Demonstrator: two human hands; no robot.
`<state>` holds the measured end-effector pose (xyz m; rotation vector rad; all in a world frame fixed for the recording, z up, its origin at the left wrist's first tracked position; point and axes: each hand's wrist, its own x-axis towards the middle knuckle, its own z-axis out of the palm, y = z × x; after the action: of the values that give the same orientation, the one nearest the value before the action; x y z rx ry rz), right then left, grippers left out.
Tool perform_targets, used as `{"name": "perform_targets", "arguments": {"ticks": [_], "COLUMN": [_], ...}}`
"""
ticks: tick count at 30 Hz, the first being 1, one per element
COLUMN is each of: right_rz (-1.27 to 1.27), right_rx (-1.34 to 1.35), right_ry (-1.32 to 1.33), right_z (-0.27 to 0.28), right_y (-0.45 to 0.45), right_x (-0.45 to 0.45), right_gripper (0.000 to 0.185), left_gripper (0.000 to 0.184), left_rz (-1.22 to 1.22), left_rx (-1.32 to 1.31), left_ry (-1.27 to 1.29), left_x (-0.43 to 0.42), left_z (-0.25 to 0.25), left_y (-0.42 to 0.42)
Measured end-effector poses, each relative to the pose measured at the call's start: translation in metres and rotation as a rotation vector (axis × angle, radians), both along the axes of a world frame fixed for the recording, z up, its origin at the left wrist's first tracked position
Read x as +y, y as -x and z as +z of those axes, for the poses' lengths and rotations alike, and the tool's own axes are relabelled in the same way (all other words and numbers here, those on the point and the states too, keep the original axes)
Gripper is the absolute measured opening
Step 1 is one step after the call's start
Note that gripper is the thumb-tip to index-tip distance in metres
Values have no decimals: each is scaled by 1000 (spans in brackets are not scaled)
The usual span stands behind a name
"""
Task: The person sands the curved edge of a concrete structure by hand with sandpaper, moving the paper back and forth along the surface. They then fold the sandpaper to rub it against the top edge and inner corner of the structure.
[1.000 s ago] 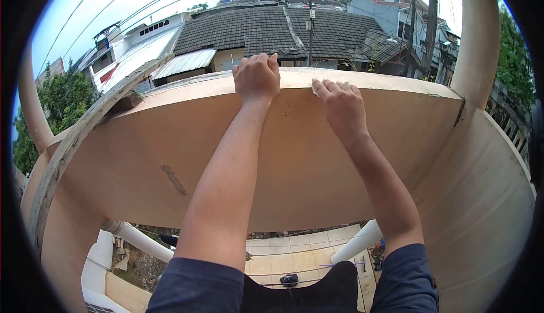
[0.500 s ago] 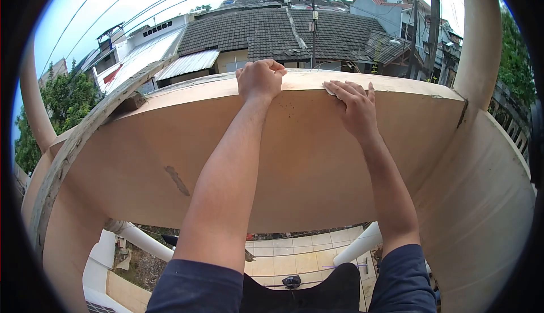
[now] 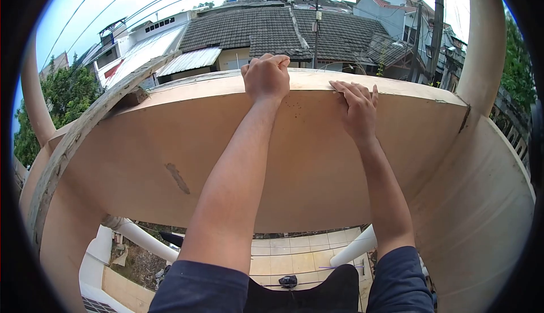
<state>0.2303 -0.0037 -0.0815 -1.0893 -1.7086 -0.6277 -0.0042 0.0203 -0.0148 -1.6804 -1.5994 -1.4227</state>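
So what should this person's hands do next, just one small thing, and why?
Perhaps the left hand should open and lie flat on the ledge. It is curled into a fist there, while the right hand has its fingers laid over the edge. Whether the fist hides anything, I can't tell.

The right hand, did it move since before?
Yes, a little: the right hand has shifted right along the wall top, farther from the dark specks.
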Motion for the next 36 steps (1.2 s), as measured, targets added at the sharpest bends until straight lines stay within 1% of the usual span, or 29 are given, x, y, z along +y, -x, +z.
{"name": "perform_targets", "arguments": {"ticks": [1,5,7,10,12,13,16,18,21,23,27,29,36], "right_rz": [-4,5,-14,-26,-45,-15,36,-8,-28,-39,-27,-31,-22], "right_rx": [6,14,6,-21,-25,-56,-108,-79,-4,-7,-16,-16,3], "right_ry": [-15,-54,-69,-104,-119,-134,-170,-203,-226,-230,-242,-240,-246], "right_z": [0,-2,-3,-4,-11,-11,-12,-14,-18,-19,-17,-18,-17], "right_y": [1,1,2,7,8,10,3,2,12,13,11,11,14], "right_x": [1,2,4,7,2,1,3,4,8,8,7,8,6], "right_gripper": [30,30,31,32,33,34,35,36,37,36,36,37,38], "left_gripper": [17,13,14,14,15,16,16,17,19,20,20,21,20], "left_rz": [17,11,40,61,34,16,12,23,23,-4,-15,-2,7], "left_rx": [13,-14,-14,-16,-39,-65,-81,-63,-70,-105,-121,-88,-89], "left_ry": [-40,9,83,108,163,202,171,129,182,239,201,132,184], "left_x": [1,-8,-10,-13,-16,-17,-14,-13,-16,-17,-13,-12,-15], "left_z": [-1,3,6,8,9,12,10,8,11,13,9,7,9], "left_y": [0,-2,-2,-5,-5,-6,-6,-4,-5,-6,-5,-5,-7]}}
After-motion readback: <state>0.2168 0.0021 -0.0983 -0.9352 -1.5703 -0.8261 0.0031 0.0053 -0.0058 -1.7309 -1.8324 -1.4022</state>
